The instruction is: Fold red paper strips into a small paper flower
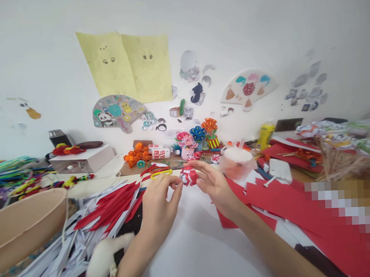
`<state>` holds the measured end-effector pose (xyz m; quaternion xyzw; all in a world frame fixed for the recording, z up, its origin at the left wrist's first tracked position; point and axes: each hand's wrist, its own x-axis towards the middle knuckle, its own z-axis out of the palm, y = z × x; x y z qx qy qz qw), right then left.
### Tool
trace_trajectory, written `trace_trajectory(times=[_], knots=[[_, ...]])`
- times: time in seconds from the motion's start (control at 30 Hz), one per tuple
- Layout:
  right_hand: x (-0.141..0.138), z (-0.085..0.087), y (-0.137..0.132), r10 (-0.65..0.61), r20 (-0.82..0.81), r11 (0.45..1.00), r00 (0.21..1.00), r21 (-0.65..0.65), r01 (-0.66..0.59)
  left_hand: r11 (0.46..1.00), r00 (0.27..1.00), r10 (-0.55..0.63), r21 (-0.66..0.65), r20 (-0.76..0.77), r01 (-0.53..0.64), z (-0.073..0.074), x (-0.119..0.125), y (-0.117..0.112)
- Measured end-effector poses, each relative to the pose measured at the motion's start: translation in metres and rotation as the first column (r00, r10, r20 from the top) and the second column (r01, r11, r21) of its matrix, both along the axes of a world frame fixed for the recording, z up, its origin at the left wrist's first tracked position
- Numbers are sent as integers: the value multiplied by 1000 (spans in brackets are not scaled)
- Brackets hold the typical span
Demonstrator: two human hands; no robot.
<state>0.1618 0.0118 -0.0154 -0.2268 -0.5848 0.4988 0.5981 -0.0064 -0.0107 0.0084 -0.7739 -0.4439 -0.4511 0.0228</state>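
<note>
A small red-and-white folded paper ball (189,176) is held up between my two hands, above a white sheet (189,244). My right hand (213,184) is closed round its right side, fingers over the top and thumb at the lower edge. On the other side, my left hand (163,198) pinches at the ball's left edge with thumb and forefinger. Whether a thin strip or a tip of the ball lies in that pinch is too small to tell. Yellow-handled scissors (161,174) lie just behind my left hand.
Red paper strips (111,209) and white strips pile up on the left beside a beige basin (29,223). Red paper sheets (282,203) spread over the right. Behind stand a lidded cup (237,158), craft flowers (198,134) and a yellow bottle (265,136), before the wall.
</note>
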Motion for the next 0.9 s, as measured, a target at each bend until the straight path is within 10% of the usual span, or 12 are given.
trace_trajectory(times=[0.4,0.9], knots=[[-4,1,-4,5,-8,998,1000,-59,-6,943,967,224,277,-119,-184,-12,0,5],[1,-3,2,28,-53,999,998,-44,-31,977,949,-79,-163,305,134,1,-4,6]])
